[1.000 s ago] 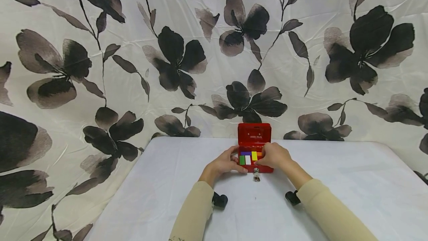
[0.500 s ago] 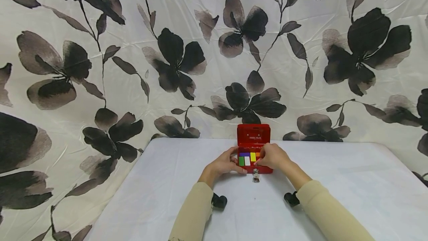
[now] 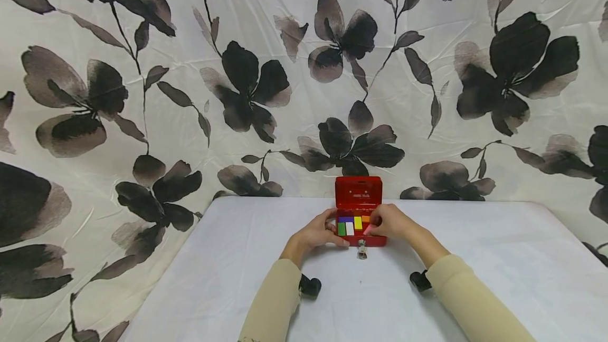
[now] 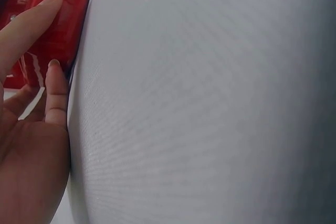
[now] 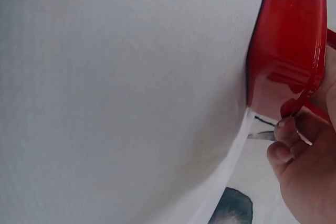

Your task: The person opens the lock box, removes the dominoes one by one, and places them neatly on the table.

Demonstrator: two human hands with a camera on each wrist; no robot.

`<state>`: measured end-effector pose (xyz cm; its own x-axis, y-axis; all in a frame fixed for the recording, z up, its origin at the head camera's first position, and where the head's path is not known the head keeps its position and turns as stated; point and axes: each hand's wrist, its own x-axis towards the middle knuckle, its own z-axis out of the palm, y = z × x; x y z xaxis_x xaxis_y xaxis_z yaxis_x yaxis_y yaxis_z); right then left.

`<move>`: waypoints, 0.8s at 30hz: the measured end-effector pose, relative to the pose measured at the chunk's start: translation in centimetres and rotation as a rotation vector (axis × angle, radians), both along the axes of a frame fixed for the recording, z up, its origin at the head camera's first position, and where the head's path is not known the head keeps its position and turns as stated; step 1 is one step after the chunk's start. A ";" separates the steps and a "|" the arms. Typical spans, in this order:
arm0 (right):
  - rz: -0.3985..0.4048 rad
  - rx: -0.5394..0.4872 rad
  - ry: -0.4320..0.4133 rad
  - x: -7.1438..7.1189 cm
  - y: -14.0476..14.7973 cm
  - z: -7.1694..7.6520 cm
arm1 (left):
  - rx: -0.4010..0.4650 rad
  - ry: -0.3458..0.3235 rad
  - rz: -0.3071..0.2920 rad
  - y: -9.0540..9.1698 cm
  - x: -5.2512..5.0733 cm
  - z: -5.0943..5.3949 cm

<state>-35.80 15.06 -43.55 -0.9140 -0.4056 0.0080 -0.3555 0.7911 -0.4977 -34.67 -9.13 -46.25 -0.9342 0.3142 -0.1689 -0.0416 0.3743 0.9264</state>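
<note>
A small red metal cash box (image 3: 371,241) stands with its lid raised near the table's far edge, a key in its front lock. My left hand (image 3: 314,234) grips the box's left side, thumb along the front and fingers at the side, as the left wrist view also shows. Inside lie a green block (image 3: 341,229), a white block (image 3: 350,228), a yellow block (image 3: 358,222), a purple block (image 3: 345,219) and an orange block (image 3: 366,219). Over the right part of the box, my right hand (image 3: 395,221) pinches a pink block (image 3: 368,229), tilted. That hand partly hides the box's right side.
Keys (image 3: 362,252) hang at the front of the box. A white cloth (image 3: 228,278) covers the table. Behind it hangs a floral curtain (image 3: 294,94), close to the raised lid. Dark wrist devices (image 3: 310,286) sit under both sleeves.
My right hand has lifted slightly, and the pink block shows more plainly, tilted between its fingers. The left hand stays on the box. The view has shifted a little.
</note>
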 end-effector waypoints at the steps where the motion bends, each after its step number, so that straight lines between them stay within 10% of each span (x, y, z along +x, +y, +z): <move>1: 0.000 -0.003 -0.007 0.0 0.1 -0.1 | -0.001 -0.003 0.002 0.0 0.0 0.0; 24: 0.026 0.038 0.002 0.0 -0.3 0.0 | 0.019 -0.017 0.002 -0.1 -0.1 -0.1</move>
<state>-35.79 14.78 -43.58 -0.9031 -0.4294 -0.0058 -0.3774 0.8000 -0.4663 -34.75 -9.26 -46.30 -0.9321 0.3153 -0.1784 -0.0580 0.3563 0.9326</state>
